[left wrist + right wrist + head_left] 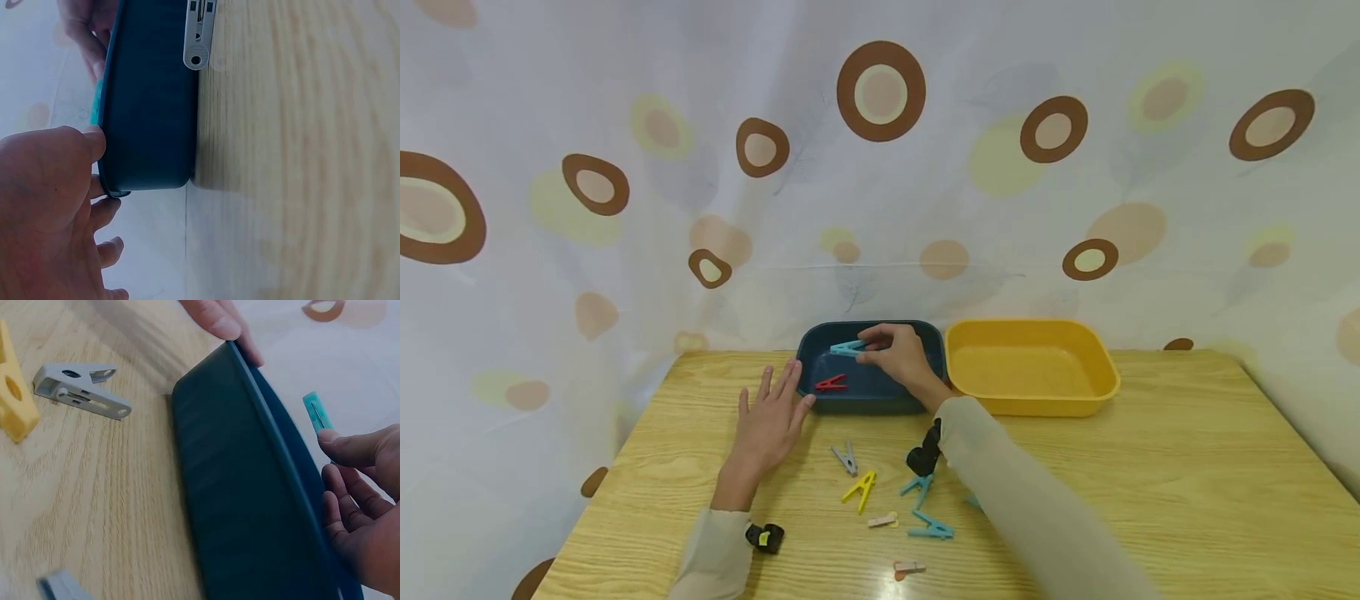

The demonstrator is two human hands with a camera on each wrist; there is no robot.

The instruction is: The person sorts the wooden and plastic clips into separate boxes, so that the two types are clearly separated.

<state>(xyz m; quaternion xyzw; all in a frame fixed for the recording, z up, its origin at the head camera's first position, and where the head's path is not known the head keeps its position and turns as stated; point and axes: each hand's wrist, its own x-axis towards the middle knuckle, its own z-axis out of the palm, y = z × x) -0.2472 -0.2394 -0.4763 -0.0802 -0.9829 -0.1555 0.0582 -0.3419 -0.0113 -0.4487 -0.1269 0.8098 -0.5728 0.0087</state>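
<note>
With thumb and fingers, my right hand (898,358) pinches a light blue clothespin (846,348) over the dark blue basin (867,405). The same clothespin (316,411) juts past the thumb tip in the right wrist view. A red clothespin (831,383) lies inside the basin. My left hand (766,429) rests against the basin's left front corner, its fingers fairly straight and spread. In the left wrist view, the left thumb touches the basin's rim (105,150). A grey clothespin (846,458) and a yellow clothespin (861,490) lie on the table before the basin.
A yellow basin (1037,407) stands directly right of the dark blue one. Light blue clothespins (932,527) lie near the right forearm, one partly hidden by it. Two small wooden pegs (910,567) lie nearer the table's front. A patterned cloth (880,208) hangs behind.
</note>
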